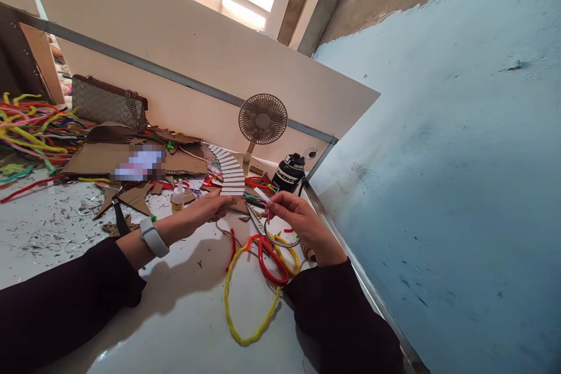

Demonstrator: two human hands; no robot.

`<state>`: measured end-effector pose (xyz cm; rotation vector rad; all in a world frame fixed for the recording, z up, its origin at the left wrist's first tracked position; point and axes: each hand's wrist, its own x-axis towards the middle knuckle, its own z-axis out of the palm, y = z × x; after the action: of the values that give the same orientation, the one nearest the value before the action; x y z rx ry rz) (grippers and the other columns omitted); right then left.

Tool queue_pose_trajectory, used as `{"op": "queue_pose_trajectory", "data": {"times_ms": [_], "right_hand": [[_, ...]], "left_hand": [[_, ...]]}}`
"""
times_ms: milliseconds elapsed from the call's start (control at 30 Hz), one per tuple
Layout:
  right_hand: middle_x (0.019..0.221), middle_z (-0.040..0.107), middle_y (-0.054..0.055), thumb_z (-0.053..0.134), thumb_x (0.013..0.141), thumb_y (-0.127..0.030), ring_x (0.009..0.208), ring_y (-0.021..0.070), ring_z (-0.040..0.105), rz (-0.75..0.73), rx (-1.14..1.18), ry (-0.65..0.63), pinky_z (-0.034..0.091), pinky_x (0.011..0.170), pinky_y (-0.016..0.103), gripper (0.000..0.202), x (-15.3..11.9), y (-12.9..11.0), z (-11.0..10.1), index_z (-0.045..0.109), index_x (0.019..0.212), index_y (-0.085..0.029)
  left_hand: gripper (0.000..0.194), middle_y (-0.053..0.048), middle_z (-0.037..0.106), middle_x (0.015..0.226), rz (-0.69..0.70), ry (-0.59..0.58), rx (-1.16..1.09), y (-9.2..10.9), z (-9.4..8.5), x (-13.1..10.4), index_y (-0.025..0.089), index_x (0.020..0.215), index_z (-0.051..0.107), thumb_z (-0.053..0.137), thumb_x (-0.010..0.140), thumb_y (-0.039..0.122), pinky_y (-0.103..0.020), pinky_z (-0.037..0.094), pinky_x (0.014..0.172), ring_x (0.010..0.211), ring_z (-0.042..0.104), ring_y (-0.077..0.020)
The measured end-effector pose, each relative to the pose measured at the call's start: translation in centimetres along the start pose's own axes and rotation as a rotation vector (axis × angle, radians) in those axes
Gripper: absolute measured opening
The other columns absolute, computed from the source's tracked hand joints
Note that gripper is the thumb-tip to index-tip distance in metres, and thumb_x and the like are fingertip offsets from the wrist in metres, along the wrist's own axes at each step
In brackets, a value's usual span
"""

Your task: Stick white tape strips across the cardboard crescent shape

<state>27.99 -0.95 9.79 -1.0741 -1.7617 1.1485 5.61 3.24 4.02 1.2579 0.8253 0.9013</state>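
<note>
My left hand (210,208) is closed on the lower end of a curved fan of white strips (231,172), which rises above its fingers. To its right, my right hand (295,216) is pinched round a small white strip (262,194). A thin dark ring (280,242) hangs at the right fingers. Below and between the hands lie scissors with red handles (268,266), blades pointing up and left. A fuzzy yellow stem (228,304) curves in a loop on the white table (188,315) under them.
Behind the hands stand a small fan (263,120) and a black bottle (289,172). A glue bottle (177,197), cardboard pieces (94,158), a handbag (107,102) and coloured stems (33,128) lie left. A blue wall (460,187) borders the right side.
</note>
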Motion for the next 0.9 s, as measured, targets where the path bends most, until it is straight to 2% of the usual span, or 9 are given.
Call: {"op": "queue_pose_trajectory", "data": {"times_ms": [67,167,367,500,633,900], "right_hand": [[0.076,0.068,0.001,0.070,0.079,-0.050,0.073,0.0135,0.062,-0.002,-0.009,-0.002,0.048,0.075,0.029,0.033,0.0,0.0,-0.1,0.063,0.083,-0.018],[0.075,0.068,0.001,0.071,0.078,-0.049,0.072,0.0131,0.061,-0.017,0.023,-0.009,0.048,0.074,0.028,0.033,-0.1,0.0,-0.1,0.063,0.082,-0.018],[0.075,0.068,0.001,0.071,0.080,-0.046,0.071,0.0129,0.062,-0.002,0.101,-0.101,0.048,0.071,0.027,0.030,-0.3,0.1,0.7,0.062,0.081,-0.018],[0.077,0.069,0.003,0.072,0.079,-0.046,0.071,0.0128,0.063,0.019,0.169,-0.166,0.049,0.070,0.027,0.031,-0.2,0.8,1.4,0.062,0.081,-0.017],[0.078,0.070,0.003,0.073,0.078,-0.045,0.072,0.0131,0.063,0.082,0.191,-0.176,0.049,0.071,0.026,0.031,-0.2,1.1,1.9,0.063,0.080,-0.016],[0.074,0.068,0.003,0.071,0.078,-0.049,0.069,0.0131,0.061,0.037,0.123,-0.079,0.049,0.069,0.027,0.034,0.0,1.1,2.0,0.064,0.075,-0.016]], "left_hand": [[0.039,0.009,0.044,0.054,0.036,-0.072,0.015,-0.1,-0.1,0.1,0.019,0.095,0.055,0.065,0.077,0.052,-0.021,0.021,0.045,0.046,0.035,-0.0079],[0.041,0.003,0.056,0.061,0.087,-0.173,0.076,-0.1,-0.3,0.2,0.017,0.098,0.058,0.063,0.079,0.053,-0.022,0.026,0.047,0.050,0.044,-0.0095],[0.041,0.009,0.034,0.058,0.140,-0.181,0.059,0.1,0.1,-0.3,0.018,0.105,0.062,0.062,0.081,0.051,-0.024,0.020,0.048,0.051,0.027,-0.0091],[0.032,0.008,0.036,0.060,0.140,-0.241,0.092,0.6,0.5,-0.9,0.018,0.096,0.059,0.062,0.081,0.046,-0.024,0.019,0.049,0.054,0.025,-0.0099],[0.025,0.008,0.035,0.059,0.142,-0.273,0.054,1.0,0.7,-1.4,0.019,0.081,0.055,0.062,0.078,0.043,-0.025,0.020,0.050,0.053,0.025,-0.0100],[0.029,0.006,0.036,0.060,0.180,-0.243,0.165,1.5,0.9,-1.7,0.020,0.086,0.061,0.060,0.079,0.049,-0.025,0.020,0.050,0.055,0.027,-0.0117]]}}
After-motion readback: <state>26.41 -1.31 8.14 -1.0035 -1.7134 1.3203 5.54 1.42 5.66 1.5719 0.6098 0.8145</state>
